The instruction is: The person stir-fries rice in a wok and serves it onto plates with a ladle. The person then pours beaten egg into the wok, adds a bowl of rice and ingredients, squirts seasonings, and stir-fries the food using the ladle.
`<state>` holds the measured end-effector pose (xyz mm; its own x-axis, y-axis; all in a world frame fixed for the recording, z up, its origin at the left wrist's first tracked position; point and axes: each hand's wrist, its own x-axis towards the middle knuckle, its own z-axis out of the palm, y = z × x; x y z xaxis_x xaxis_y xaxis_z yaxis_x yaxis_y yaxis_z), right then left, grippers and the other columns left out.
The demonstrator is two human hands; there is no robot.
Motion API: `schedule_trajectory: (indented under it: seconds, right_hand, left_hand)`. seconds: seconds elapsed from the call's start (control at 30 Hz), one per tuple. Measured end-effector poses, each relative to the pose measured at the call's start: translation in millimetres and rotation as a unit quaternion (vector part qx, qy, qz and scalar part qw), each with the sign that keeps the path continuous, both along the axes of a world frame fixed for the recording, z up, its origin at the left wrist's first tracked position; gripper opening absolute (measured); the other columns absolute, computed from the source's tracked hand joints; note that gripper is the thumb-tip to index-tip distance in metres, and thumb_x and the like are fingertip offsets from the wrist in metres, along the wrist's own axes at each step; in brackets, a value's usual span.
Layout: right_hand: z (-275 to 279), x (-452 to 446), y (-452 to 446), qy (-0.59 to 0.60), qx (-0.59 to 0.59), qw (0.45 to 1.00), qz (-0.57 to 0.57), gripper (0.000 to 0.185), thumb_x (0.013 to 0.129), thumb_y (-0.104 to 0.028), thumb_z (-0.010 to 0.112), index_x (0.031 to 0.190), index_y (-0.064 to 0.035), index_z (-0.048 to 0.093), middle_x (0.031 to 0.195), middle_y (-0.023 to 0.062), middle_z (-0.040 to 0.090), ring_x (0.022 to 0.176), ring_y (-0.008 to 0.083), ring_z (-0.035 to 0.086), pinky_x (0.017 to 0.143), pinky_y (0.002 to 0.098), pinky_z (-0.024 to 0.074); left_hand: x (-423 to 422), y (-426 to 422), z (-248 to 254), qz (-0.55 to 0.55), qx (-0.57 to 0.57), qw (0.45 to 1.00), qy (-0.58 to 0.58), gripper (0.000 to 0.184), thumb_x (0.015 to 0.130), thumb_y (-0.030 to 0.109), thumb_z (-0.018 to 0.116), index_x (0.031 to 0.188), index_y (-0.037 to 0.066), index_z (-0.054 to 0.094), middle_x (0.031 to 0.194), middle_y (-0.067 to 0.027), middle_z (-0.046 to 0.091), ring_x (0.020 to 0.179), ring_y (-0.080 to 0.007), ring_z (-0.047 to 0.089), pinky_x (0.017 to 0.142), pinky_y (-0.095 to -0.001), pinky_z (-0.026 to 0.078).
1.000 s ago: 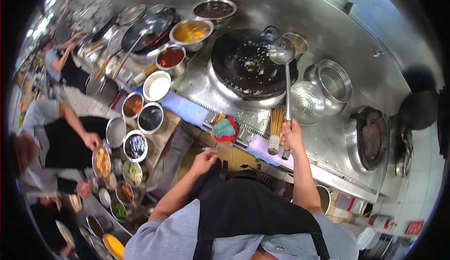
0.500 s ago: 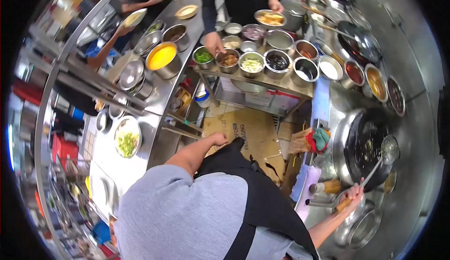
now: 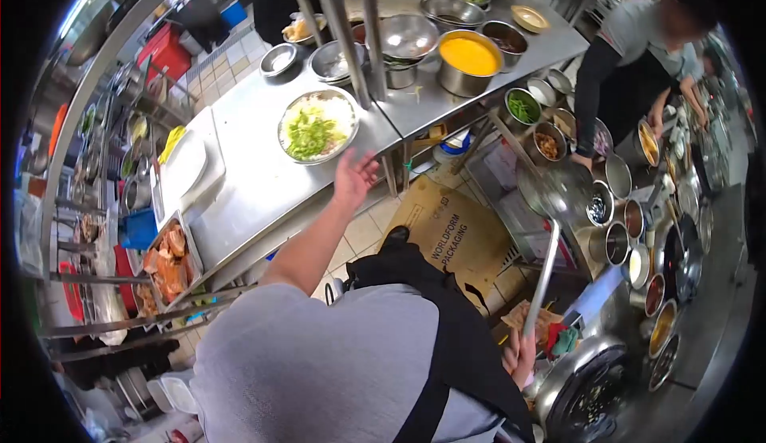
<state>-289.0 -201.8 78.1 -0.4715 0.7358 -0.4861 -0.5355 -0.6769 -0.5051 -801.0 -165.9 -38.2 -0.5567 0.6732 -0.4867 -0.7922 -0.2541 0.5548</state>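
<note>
My left hand (image 3: 355,179) reaches up with its fingers spread and nothing in it, just below the front rim of a metal bowl (image 3: 317,125) of chopped greens and white food. My right hand (image 3: 520,357), at the lower right, is wrapped round the handle of a long metal ladle (image 3: 543,271). The ladle's handle slants up, and its bowl end lies in front of the containers on the side shelf. Below and to the right of that hand sits a dark wok (image 3: 589,391) with bits of food in it.
A steel counter (image 3: 251,179) holds a pot of yellow liquid (image 3: 469,61) and metal bowls. Ingredient containers line the right side. A co-worker (image 3: 638,60) stands beyond them. Flattened cardboard (image 3: 447,227) covers the floor. Roasted meat (image 3: 169,263) lies in a tray at left.
The view has swung left from the stove to the counter. My left hand has moved out to the bowl of greens and opened. The ladle has left the wok and is raised.
</note>
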Motion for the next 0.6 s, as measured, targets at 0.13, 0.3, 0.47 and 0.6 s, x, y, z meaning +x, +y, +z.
schedule_trajectory:
  seconds: [0.13,0.3,0.47,0.6]
  right_hand:
    - [4.5,-92.3,112.0,0.056,0.080,0.983,0.156,0.057,0.095,-0.020,0.057,0.145,-0.0128,0.030,0.063,-0.0009,0.037,0.036,0.0068,0.034,0.029,0.0225,0.0294]
    - [73.4,-222.5,206.1,-0.326,0.314,0.880,0.142,0.046,0.090,-0.012,0.053,0.135,-0.0083,0.045,0.069,0.0000,0.049,0.045,0.0089,0.044,0.041,0.0236,0.0369]
    - [60.3,-289.7,280.6,-0.533,0.465,0.687,0.165,0.041,0.087,-0.013,0.055,0.126,-0.0040,0.051,0.070,0.0032,0.053,0.052,0.0122,0.053,0.047,0.0282,0.0438]
    - [65.4,-317.5,303.1,-0.442,0.298,0.803,0.269,0.024,0.087,-0.013,0.055,0.107,0.0009,0.056,0.071,0.0042,0.055,0.052,0.0142,0.054,0.049,0.0287,0.0468]
  left_hand:
    - [-54.0,-19.7,-20.4,0.137,-0.044,0.986,-0.089,0.031,0.089,0.023,0.055,0.115,0.007,0.051,0.105,-0.0128,0.061,0.089,-0.0251,0.060,0.073,-0.0368,0.049]
    - [-66.1,-32.2,-32.0,0.145,-0.037,0.987,-0.059,0.028,0.088,0.010,0.050,0.115,0.003,0.050,0.106,-0.0153,0.059,0.091,-0.0287,0.060,0.075,-0.0377,0.054]
    - [-23.8,-78.6,6.9,-0.001,-0.112,0.993,-0.025,0.028,0.086,0.008,0.047,0.113,-0.001,0.053,0.106,-0.0124,0.061,0.089,-0.0257,0.061,0.071,-0.0371,0.055]
    - [-12.2,-72.6,15.5,-0.178,-0.102,0.976,-0.079,0.027,0.085,0.008,0.047,0.110,-0.002,0.053,0.099,-0.0140,0.064,0.079,-0.0244,0.064,0.062,-0.0346,0.057]
